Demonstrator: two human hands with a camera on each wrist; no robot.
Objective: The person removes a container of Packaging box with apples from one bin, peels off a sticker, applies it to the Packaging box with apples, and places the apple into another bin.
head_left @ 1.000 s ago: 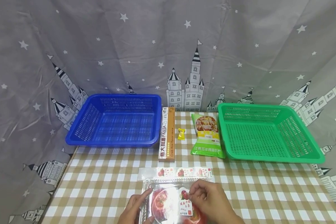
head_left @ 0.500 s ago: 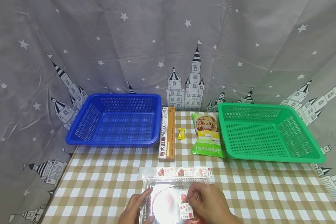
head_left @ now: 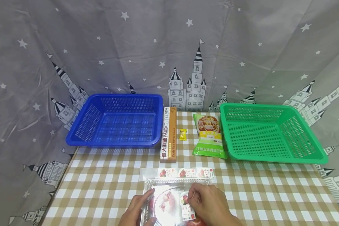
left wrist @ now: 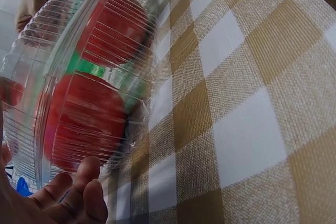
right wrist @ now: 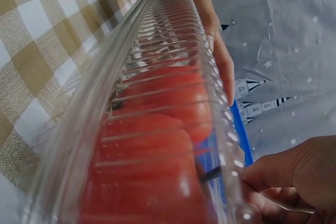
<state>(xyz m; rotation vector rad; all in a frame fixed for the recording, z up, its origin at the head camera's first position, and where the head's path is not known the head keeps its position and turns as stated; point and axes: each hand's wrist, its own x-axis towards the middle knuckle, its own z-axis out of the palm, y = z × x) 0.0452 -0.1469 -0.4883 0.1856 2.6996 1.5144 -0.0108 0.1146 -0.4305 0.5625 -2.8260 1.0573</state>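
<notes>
A clear plastic clamshell box (head_left: 178, 181) with large red fruits (right wrist: 173, 93) inside lies at the front of the table in the head view. My left hand (head_left: 135, 208) grips its left side, the index finger along the lid; curled fingertips (left wrist: 89, 169) touch the box wall in the left wrist view. On the right part of the lid is a white sticker label (head_left: 188, 212) with a red fruit picture. My right hand (head_left: 210, 202) has thumb and forefinger together at the label's upper right edge, seemingly pinching it. The fingertips' exact contact is partly hidden.
Behind the box lies a strip (head_left: 149, 174) with several similar labels. Farther back stand a blue basket (head_left: 114, 145), a pasta box (head_left: 168, 135), a small yellow-wrapped piece (head_left: 183, 134), a green food bag (head_left: 210, 136) and a green basket (head_left: 279, 160). A grey curtain hangs behind.
The label on the lid has shifted slightly down and turned a little, with my right fingers moving slightly along its edge. Glare has spread over the lid. My left hand keeps its place.
</notes>
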